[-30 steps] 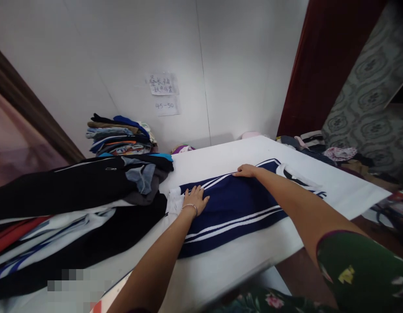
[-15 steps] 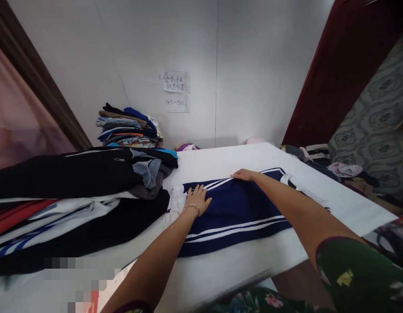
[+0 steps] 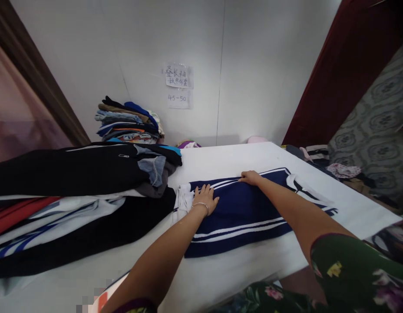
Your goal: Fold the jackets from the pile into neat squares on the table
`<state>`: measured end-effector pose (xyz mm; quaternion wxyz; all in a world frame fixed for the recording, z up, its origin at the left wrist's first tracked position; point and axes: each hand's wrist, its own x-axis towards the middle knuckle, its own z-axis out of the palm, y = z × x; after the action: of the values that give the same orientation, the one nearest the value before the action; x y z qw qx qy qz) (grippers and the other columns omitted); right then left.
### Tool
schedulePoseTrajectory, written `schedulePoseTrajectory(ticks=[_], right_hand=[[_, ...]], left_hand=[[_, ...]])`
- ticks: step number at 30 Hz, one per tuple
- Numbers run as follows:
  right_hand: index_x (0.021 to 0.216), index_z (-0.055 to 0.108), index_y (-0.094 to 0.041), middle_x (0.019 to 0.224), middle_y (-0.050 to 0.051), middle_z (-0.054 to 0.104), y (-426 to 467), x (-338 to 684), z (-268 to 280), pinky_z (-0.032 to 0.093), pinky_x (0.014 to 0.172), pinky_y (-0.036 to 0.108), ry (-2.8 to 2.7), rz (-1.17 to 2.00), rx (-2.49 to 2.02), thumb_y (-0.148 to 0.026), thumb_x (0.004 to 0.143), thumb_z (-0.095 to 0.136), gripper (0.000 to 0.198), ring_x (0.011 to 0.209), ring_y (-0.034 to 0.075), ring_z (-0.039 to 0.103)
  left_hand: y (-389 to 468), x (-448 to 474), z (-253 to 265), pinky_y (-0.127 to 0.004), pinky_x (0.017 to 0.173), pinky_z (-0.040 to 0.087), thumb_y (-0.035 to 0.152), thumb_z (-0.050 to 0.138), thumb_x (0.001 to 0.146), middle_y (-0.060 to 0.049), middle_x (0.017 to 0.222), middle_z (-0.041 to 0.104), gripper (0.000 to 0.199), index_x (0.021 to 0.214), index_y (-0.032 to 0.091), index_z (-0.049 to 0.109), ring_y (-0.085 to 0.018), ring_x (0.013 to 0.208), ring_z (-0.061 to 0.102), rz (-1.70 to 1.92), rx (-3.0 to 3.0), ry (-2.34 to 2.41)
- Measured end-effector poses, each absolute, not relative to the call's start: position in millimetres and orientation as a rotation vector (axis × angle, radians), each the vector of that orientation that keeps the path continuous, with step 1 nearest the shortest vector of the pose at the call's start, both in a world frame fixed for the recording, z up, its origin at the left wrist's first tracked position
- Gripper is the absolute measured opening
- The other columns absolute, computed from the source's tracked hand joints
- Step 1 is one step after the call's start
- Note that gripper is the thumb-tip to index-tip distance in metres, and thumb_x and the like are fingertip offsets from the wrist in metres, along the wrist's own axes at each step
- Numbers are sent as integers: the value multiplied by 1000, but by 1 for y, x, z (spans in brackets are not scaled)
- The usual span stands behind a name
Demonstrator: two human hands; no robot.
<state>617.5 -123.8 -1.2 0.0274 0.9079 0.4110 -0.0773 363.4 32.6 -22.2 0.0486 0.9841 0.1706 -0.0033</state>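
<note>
A navy top (image 3: pixel 243 204) with paired white stripes lies folded lengthwise on the white table. Its white collar (image 3: pixel 294 182) points to the right, partly behind my right forearm. White cloth (image 3: pixel 184 198) sticks out at its left end. My left hand (image 3: pixel 206 198), wearing a thin bracelet, rests flat on the left part of the top, fingers spread. At the far edge, my right hand (image 3: pixel 251 177) pinches the fabric by the white stripes, thumb and fingers together.
Heaped black, white and red clothes (image 3: pixel 74 174) cover the left side of the table (image 3: pixel 221 158). Behind them stands a stack of folded clothes (image 3: pixel 128 121). Handwritten paper sheets (image 3: pixel 179 82) hang on the wall. More clothes (image 3: pixel 343 170) lie past the table's right edge.
The view has shifted a little, so the top, the clothes heap and both hands sit slightly further right. My left hand stays flat; my right hand keeps its pinch on the far edge.
</note>
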Motion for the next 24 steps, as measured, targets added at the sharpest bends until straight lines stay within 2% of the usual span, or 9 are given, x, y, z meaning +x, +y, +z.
schedulePoseTrajectory(ticks=[4, 7, 11, 14, 24], right_hand=[[114, 64, -20, 120, 15, 63, -150, 628, 4, 33, 99, 45, 1063, -107, 2861, -60, 84, 49, 52, 116, 30, 52], [133, 51, -18, 138, 17, 49, -163, 626, 4, 27, 103, 54, 883, 14, 2934, -58, 88, 42, 60, 130, 34, 39], [145, 34, -23, 153, 10, 30, -158, 601, -16, 25, 110, 46, 904, 59, 2979, -54, 95, 23, 60, 141, 25, 22], [144, 35, -26, 154, 5, 29, -151, 582, -34, 23, 112, 44, 1078, -87, 2964, -57, 94, 24, 60, 143, 22, 20], [146, 31, -28, 156, 5, 24, -147, 571, -28, 19, 114, 49, 1051, -255, 2969, -55, 94, 26, 60, 144, 24, 16]], left_hand=[[31, 363, -21, -53, 115, 9, 50, 23, 91, -8, 154, 29, 62, 142, 19, 39, -27, 143, 19, -1, 2975, 511], [31, 363, -19, -53, 116, 8, 50, 23, 91, -9, 155, 28, 62, 142, 19, 38, -28, 143, 18, -25, 2957, 507], [30, 362, -19, -54, 115, 7, 49, 23, 91, -11, 155, 27, 64, 143, 15, 36, -29, 143, 17, -36, 2943, 499], [30, 363, -21, -55, 115, 8, 48, 24, 90, -11, 155, 27, 64, 143, 15, 37, -29, 143, 17, -13, 2939, 490], [32, 364, -24, -56, 115, 6, 49, 22, 90, -11, 155, 25, 65, 143, 16, 35, -30, 144, 15, -29, 2914, 471]])
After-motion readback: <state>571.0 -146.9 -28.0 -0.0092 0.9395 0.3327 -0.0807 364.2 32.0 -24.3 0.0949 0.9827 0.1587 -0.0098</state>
